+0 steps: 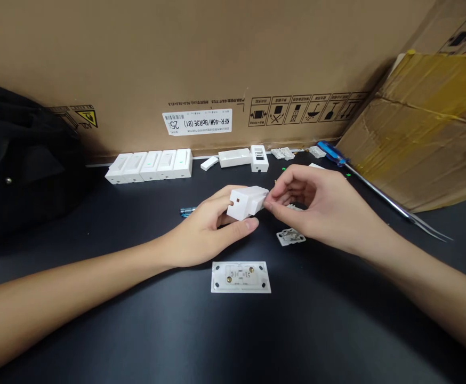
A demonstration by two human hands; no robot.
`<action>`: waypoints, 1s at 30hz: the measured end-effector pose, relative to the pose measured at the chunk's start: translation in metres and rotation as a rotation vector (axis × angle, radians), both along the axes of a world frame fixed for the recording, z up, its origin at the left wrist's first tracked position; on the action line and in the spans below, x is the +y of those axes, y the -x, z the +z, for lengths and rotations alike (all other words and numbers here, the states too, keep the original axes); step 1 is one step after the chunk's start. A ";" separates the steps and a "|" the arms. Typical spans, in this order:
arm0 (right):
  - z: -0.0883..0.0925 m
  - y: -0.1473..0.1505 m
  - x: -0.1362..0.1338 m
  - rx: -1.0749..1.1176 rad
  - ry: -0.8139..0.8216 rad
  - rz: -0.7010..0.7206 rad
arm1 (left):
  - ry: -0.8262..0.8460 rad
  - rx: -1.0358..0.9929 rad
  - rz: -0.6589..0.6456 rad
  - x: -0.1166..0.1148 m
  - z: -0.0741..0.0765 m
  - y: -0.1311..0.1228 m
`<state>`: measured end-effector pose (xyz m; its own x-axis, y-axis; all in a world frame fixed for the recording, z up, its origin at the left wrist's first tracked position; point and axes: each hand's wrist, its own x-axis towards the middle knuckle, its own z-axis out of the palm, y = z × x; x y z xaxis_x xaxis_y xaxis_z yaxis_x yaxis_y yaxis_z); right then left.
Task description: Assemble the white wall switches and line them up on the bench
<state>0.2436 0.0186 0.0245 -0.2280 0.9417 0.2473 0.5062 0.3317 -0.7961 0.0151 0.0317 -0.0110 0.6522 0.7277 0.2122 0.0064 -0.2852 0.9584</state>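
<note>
Cradling the boxy white housing (239, 207) at the dial's centre, the left hand (207, 226) gripped smooth plastic while the right hand (324, 205) pinched its wedge-shaped end; this unit looked unfinished, a flat, ridged backplate (241, 277) lying apart at six o'clock! Up at ten, five glossy switch blocks (149, 166) stood seemingly complete; at four lay a fretted pale insert (291, 237).

The light is soft and a bit dim, with a pale shine on the yellow tape (444, 106) at right, black cloth (29, 165) at left nearly lost in darkness, fuzzy tiny marks on the white plate (241, 277), and arms (85, 288) stretched toward the edges.
</note>
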 end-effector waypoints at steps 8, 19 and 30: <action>-0.001 0.002 -0.001 -0.044 0.000 -0.011 | 0.007 0.012 -0.006 0.000 0.001 -0.001; -0.003 0.001 -0.001 -0.035 -0.022 -0.020 | 0.019 -0.001 0.000 0.000 0.000 -0.001; -0.006 0.005 -0.003 0.001 -0.015 -0.022 | 0.020 0.010 0.025 0.002 -0.003 0.000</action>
